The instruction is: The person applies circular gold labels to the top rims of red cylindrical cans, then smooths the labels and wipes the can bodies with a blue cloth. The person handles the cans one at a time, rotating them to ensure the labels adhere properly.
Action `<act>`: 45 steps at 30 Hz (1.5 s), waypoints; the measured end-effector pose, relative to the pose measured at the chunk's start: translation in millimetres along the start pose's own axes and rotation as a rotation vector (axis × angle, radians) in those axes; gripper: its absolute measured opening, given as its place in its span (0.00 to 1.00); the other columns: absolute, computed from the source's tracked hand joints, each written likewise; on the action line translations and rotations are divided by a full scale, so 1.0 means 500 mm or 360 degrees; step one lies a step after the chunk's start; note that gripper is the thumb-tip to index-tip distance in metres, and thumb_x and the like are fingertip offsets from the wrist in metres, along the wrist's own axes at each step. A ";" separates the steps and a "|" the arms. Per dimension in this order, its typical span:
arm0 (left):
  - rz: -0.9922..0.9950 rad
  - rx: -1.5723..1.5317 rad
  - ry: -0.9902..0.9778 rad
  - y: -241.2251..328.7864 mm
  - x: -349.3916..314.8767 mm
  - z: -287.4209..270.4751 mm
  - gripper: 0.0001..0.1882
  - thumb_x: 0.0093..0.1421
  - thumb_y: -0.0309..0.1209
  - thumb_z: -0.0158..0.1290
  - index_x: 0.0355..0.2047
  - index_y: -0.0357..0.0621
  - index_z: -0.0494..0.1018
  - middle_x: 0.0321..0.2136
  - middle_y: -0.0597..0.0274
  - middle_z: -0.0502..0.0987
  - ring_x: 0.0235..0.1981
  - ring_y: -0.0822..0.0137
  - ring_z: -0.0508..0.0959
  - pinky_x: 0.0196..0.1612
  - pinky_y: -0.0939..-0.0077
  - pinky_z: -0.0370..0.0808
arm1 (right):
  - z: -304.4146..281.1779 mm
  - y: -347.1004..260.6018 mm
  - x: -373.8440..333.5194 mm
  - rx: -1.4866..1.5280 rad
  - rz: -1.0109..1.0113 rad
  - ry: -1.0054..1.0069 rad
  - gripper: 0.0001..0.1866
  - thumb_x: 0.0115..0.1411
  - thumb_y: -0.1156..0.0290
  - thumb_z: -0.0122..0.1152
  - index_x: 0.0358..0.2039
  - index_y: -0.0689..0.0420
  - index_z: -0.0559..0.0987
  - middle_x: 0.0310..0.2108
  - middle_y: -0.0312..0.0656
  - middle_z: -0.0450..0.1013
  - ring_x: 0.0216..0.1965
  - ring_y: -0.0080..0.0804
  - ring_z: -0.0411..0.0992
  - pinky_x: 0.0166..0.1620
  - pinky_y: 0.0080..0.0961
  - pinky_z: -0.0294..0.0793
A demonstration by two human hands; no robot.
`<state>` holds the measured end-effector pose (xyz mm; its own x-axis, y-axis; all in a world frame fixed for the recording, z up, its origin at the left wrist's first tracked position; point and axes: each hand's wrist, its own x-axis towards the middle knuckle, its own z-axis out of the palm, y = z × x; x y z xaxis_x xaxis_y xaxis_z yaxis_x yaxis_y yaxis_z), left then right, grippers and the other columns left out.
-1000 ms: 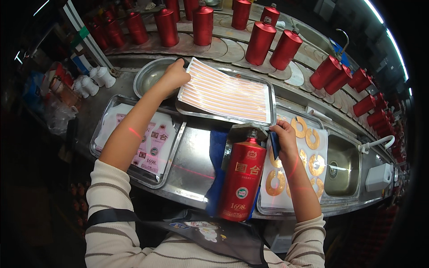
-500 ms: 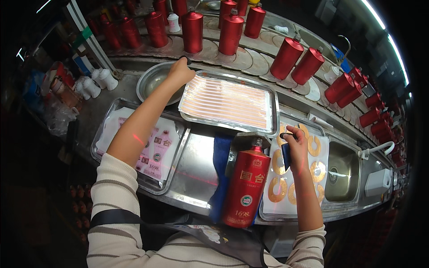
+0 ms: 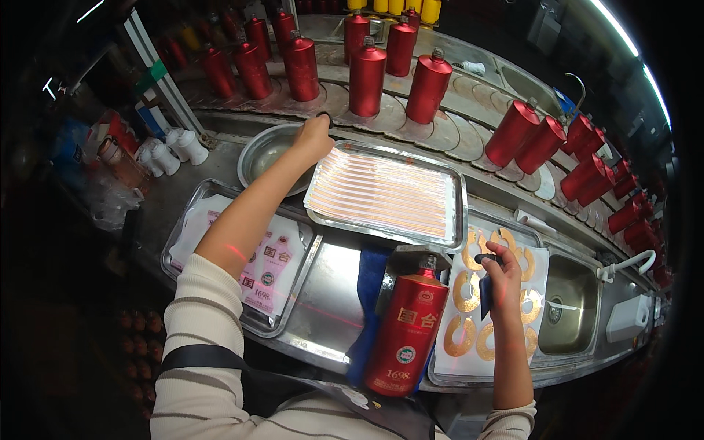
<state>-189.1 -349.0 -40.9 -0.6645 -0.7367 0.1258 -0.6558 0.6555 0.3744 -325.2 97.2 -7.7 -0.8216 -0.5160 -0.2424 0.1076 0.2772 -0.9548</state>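
Note:
My left hand point(image 3: 315, 139) reaches to the far left corner of a sheet of copper-and-white strips point(image 3: 381, 192) lying in a metal tray. Its fingers are closed, a black cover on one tip; whatever they pinch is hidden. My right hand point(image 3: 502, 275) hovers over a white sheet of gold C-shaped labels point(image 3: 467, 290), closed around a flat dark blue scraper-like piece point(image 3: 485, 296). Between my arms a red bottle point(image 3: 407, 334) with gold lettering leans on its back, neck pointing away, against a metal rest point(image 3: 419, 258) beside a blue cloth point(image 3: 369, 286).
Pink printed sheets point(image 3: 268, 268) fill a tray at left. A metal bowl point(image 3: 249, 165) stands behind it, with white caps point(image 3: 192, 147) farther left. Red bottles point(image 3: 367, 81) line a plated conveyor point(image 3: 381, 117) at the back. A sink point(image 3: 576, 308) lies at right.
The whole view has shifted slightly. On the conveyor the near bottles have travelled to the right. My left hand stays at the striped sheet's corner; my right hand still holds the blue piece over the gold labels.

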 end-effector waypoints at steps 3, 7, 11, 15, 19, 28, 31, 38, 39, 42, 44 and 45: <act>0.0101 0.0158 0.0058 0.023 -0.016 -0.011 0.11 0.57 0.21 0.54 0.41 0.35 0.73 0.37 0.38 0.81 0.43 0.38 0.82 0.47 0.48 0.78 | 0.000 0.007 0.004 0.0043 -0.0047 -0.0009 0.21 0.59 0.76 0.60 0.54 0.64 0.75 0.39 0.40 0.76 0.39 0.23 0.73 0.42 0.19 0.70; 0.0546 0.0597 0.0130 0.030 -0.006 -0.024 0.07 0.56 0.25 0.56 0.36 0.44 0.76 0.31 0.49 0.82 0.37 0.47 0.84 0.38 0.53 0.78 | -0.004 0.016 0.013 0.0089 -0.0176 -0.0087 0.20 0.58 0.76 0.60 0.53 0.65 0.76 0.38 0.40 0.75 0.39 0.24 0.73 0.43 0.20 0.70; 0.0574 0.0330 0.0160 0.095 -0.023 -0.059 0.08 0.53 0.22 0.56 0.35 0.43 0.76 0.30 0.47 0.82 0.37 0.44 0.83 0.40 0.49 0.77 | 0.021 -0.009 0.027 -0.0121 -0.0520 -0.0103 0.20 0.58 0.78 0.61 0.52 0.64 0.76 0.37 0.39 0.75 0.34 0.20 0.72 0.37 0.17 0.71; 0.0728 -0.0205 0.0164 0.243 -0.062 -0.131 0.08 0.52 0.25 0.59 0.30 0.39 0.72 0.27 0.47 0.80 0.35 0.42 0.81 0.39 0.52 0.75 | 0.078 -0.100 0.090 -0.0237 -0.0936 -0.0236 0.29 0.54 0.78 0.57 0.59 0.60 0.74 0.50 0.44 0.73 0.30 0.19 0.71 0.35 0.18 0.71; 0.1016 -0.0653 0.0034 0.372 -0.133 -0.230 0.10 0.51 0.26 0.63 0.31 0.38 0.72 0.27 0.47 0.81 0.34 0.45 0.82 0.36 0.56 0.77 | 0.162 -0.218 0.142 -0.0303 -0.0993 -0.0535 0.33 0.49 0.75 0.58 0.60 0.61 0.73 0.50 0.48 0.74 0.31 0.25 0.72 0.40 0.25 0.74; 0.0683 -0.1570 0.0005 0.392 -0.406 -0.294 0.17 0.60 0.22 0.63 0.49 0.35 0.75 0.30 0.62 0.82 0.33 0.74 0.81 0.40 0.80 0.78 | -0.048 -0.254 -0.058 0.0119 -0.0317 -0.1101 0.10 0.64 0.67 0.63 0.32 0.59 0.74 0.17 0.28 0.65 0.12 0.12 0.59 0.15 0.12 0.54; 0.0498 -0.1746 -0.0217 0.379 -0.540 -0.258 0.22 0.61 0.20 0.62 0.55 0.34 0.72 0.31 0.60 0.82 0.35 0.73 0.81 0.43 0.78 0.78 | -0.087 -0.199 -0.171 -0.0097 -0.0395 -0.0921 0.12 0.65 0.65 0.66 0.32 0.61 0.76 0.21 0.29 0.69 0.17 0.11 0.62 0.19 0.11 0.58; -0.0124 -0.1915 -0.0400 0.295 -0.802 -0.147 0.22 0.60 0.19 0.62 0.55 0.33 0.72 0.31 0.64 0.82 0.34 0.77 0.79 0.44 0.80 0.74 | -0.074 -0.041 -0.373 -0.0220 -0.0029 -0.0723 0.07 0.58 0.72 0.68 0.28 0.62 0.81 0.26 0.31 0.73 0.28 0.14 0.67 0.33 0.14 0.63; -0.0143 -0.1954 -0.0374 0.281 -0.825 -0.122 0.21 0.60 0.19 0.61 0.53 0.34 0.73 0.31 0.63 0.81 0.34 0.77 0.78 0.43 0.80 0.74 | -0.061 0.000 -0.385 -0.0153 -0.0075 -0.0642 0.07 0.58 0.72 0.68 0.28 0.63 0.81 0.26 0.31 0.73 0.28 0.13 0.67 0.32 0.14 0.62; -0.0312 -0.1976 -0.0306 0.283 -0.860 -0.098 0.18 0.60 0.19 0.61 0.50 0.34 0.73 0.30 0.64 0.81 0.33 0.78 0.77 0.42 0.81 0.74 | -0.052 0.042 -0.396 -0.0103 0.0005 -0.0605 0.06 0.59 0.72 0.66 0.28 0.61 0.79 0.25 0.29 0.72 0.25 0.10 0.64 0.29 0.13 0.59; -0.0276 -0.1937 -0.0266 0.281 -0.862 -0.091 0.17 0.60 0.19 0.61 0.50 0.34 0.73 0.31 0.65 0.81 0.33 0.78 0.77 0.41 0.81 0.73 | -0.044 0.062 -0.396 -0.0066 0.0080 -0.0572 0.06 0.59 0.72 0.64 0.29 0.60 0.78 0.23 0.28 0.71 0.22 0.10 0.63 0.26 0.13 0.58; -0.0258 -0.1917 -0.0247 0.280 -0.861 -0.088 0.17 0.60 0.19 0.61 0.50 0.34 0.73 0.31 0.65 0.81 0.32 0.78 0.77 0.41 0.81 0.73 | -0.041 0.065 -0.396 0.0024 0.0147 -0.0579 0.05 0.60 0.73 0.65 0.29 0.60 0.78 0.25 0.30 0.72 0.25 0.11 0.65 0.29 0.13 0.61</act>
<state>21.0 52.6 -2.0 -0.6956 -0.7137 -0.0816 -0.0393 -0.0755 0.9964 -170.5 225.1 13.0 -0.5558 -0.7441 -0.3707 0.1826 0.3257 -0.9277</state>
